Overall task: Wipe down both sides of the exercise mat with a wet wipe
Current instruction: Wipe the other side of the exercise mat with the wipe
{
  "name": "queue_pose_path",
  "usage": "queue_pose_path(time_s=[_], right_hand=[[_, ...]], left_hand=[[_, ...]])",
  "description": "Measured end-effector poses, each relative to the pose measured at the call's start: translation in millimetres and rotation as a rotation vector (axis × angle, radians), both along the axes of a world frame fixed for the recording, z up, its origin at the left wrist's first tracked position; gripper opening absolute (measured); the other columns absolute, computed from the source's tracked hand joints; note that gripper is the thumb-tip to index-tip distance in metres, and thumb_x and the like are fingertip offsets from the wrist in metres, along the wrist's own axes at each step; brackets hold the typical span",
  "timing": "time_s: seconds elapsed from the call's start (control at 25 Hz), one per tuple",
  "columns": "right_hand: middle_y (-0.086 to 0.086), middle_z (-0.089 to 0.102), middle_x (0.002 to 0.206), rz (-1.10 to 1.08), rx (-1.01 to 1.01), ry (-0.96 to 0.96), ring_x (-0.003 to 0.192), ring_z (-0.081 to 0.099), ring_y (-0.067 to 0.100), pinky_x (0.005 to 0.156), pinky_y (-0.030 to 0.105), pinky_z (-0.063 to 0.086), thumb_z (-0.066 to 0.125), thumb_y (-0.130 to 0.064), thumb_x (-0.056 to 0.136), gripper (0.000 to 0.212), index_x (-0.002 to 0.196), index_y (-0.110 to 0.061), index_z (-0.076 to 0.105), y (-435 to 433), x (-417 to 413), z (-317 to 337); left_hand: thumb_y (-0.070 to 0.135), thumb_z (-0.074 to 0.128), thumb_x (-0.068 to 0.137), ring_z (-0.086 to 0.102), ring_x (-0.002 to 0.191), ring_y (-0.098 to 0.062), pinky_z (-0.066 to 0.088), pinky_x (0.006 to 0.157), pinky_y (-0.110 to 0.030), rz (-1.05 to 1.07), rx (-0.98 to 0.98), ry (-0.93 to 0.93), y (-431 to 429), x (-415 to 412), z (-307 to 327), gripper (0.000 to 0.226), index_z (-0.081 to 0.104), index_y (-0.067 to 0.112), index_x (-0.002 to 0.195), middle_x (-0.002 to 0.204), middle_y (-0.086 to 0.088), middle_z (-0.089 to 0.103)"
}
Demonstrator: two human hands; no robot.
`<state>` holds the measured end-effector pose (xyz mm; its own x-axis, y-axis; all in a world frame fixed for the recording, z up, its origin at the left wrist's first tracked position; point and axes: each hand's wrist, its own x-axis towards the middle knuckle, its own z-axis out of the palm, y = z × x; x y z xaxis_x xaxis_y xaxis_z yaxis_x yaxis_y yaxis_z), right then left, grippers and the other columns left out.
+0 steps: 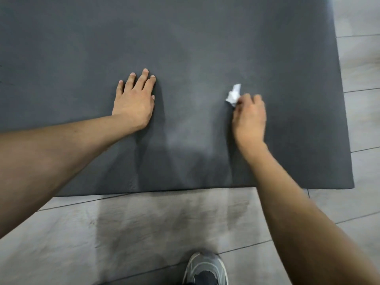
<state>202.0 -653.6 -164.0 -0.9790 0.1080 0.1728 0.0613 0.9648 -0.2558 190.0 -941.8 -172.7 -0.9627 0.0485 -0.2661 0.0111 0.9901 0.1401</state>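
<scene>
Mid-wipe, right hand (249, 118) grip clenched around wet wipe (233, 96), left hand (133, 101) released, flat beside it, pinning exercise mat (185, 38) against sliding.

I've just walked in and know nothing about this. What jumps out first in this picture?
A big dark grey exercise mat fills most of the view, lying flat on a pale tiled floor. The left hand presses flat on it, while the right hand pinches a crumpled white wet wipe against its surface. A grey sneaker pokes in at the bottom edge.
</scene>
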Motion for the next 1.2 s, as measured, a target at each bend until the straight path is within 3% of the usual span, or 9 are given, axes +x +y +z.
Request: queue_pose_path(time_s=[0.16, 0.24, 0.36, 0.44, 0.56, 0.72, 0.8, 1.0, 1.2], right_hand=[[0.021, 0.057, 0.092, -0.165, -0.119, -0.009, 0.081, 0.056, 0.041, 0.074, 0.044, 0.041, 0.055, -0.006, 0.083, 0.012, 0.09, -0.005, 0.064, -10, 10, 0], [0.019, 0.057, 0.086, 0.06, -0.208, -0.042, 0.075, 0.055, 0.039, 0.068, 0.045, 0.044, 0.061, -0.003, 0.079, 0.006, 0.084, -0.004, 0.064, -66, 40, -3], [0.016, 0.054, 0.081, 0.408, -0.186, -0.072, 0.07, 0.051, 0.036, 0.064, 0.044, 0.041, 0.066, -0.001, 0.076, 0.009, 0.081, -0.006, 0.06, -124, 91, -5], [0.016, 0.053, 0.08, 0.448, -0.124, -0.024, 0.07, 0.05, 0.035, 0.064, 0.045, 0.041, 0.066, -0.003, 0.078, 0.01, 0.081, -0.008, 0.058, -111, 86, -8], [0.019, 0.053, 0.082, 0.233, -0.046, 0.035, 0.07, 0.051, 0.037, 0.064, 0.046, 0.042, 0.062, -0.004, 0.081, 0.005, 0.081, -0.005, 0.058, -57, 70, -6], [0.02, 0.053, 0.089, -0.025, -0.145, 0.001, 0.075, 0.052, 0.04, 0.067, 0.046, 0.045, 0.056, -0.002, 0.083, 0.006, 0.087, -0.003, 0.06, -27, 75, -4], [0.019, 0.053, 0.083, 0.035, -0.199, 0.002, 0.07, 0.052, 0.037, 0.062, 0.044, 0.044, 0.062, 0.0, 0.079, 0.006, 0.082, -0.004, 0.06, -67, 103, -4], [0.011, 0.05, 0.08, 0.493, -0.151, -0.068, 0.071, 0.048, 0.03, 0.066, 0.042, 0.042, 0.067, -0.001, 0.08, 0.013, 0.084, -0.01, 0.058, -123, 181, -9], [0.016, 0.048, 0.082, 0.07, -0.076, -0.02, 0.072, 0.047, 0.035, 0.066, 0.048, 0.043, 0.062, -0.003, 0.083, 0.008, 0.083, -0.006, 0.055, -15, 160, -7]], left_hand=[[0.03, 0.033, 0.108, 0.007, 0.156, -0.039, 0.01, 0.125, -0.055, -0.121, -0.001, -0.017, -14, 4, -2, 0.062, 0.01, 0.015, 0.164, 0.172, -0.008, 0.003], [0.024, 0.037, 0.107, 0.015, 0.155, -0.04, 0.016, 0.124, -0.054, -0.154, 0.028, 0.049, -12, 9, -2, 0.058, 0.019, 0.015, 0.162, 0.171, -0.01, 0.013], [0.019, 0.037, 0.099, 0.034, 0.147, -0.041, 0.03, 0.118, -0.054, -0.556, -0.005, 0.166, -7, 30, -6, 0.058, 0.035, 0.014, 0.157, 0.165, -0.012, 0.031], [0.023, 0.029, 0.096, 0.038, 0.146, -0.038, 0.032, 0.117, -0.052, -0.713, -0.046, 0.164, -10, 35, -8, 0.062, 0.036, 0.015, 0.157, 0.164, -0.01, 0.034], [0.025, 0.032, 0.1, 0.038, 0.147, -0.038, 0.03, 0.119, -0.052, -0.646, -0.029, 0.129, -8, 38, -3, 0.059, 0.032, 0.017, 0.159, 0.165, -0.007, 0.033], [0.024, 0.049, 0.099, 0.034, 0.148, -0.039, 0.027, 0.121, -0.055, -0.551, -0.017, 0.132, 3, 49, 0, 0.061, 0.034, 0.016, 0.158, 0.166, -0.008, 0.031], [0.024, 0.05, 0.1, 0.032, 0.149, -0.04, 0.024, 0.121, -0.058, -0.475, -0.003, 0.121, 15, 54, 0, 0.06, 0.035, 0.014, 0.157, 0.165, -0.009, 0.031], [0.021, 0.052, 0.096, 0.036, 0.144, -0.043, 0.026, 0.118, -0.064, -0.422, -0.018, 0.125, 26, 57, 1, 0.057, 0.043, 0.008, 0.151, 0.161, -0.014, 0.037], [0.017, 0.057, 0.089, 0.037, 0.143, -0.042, 0.028, 0.117, -0.063, -0.461, -0.03, 0.163, 36, 56, 2, 0.065, 0.041, 0.012, 0.152, 0.161, -0.016, 0.036]])
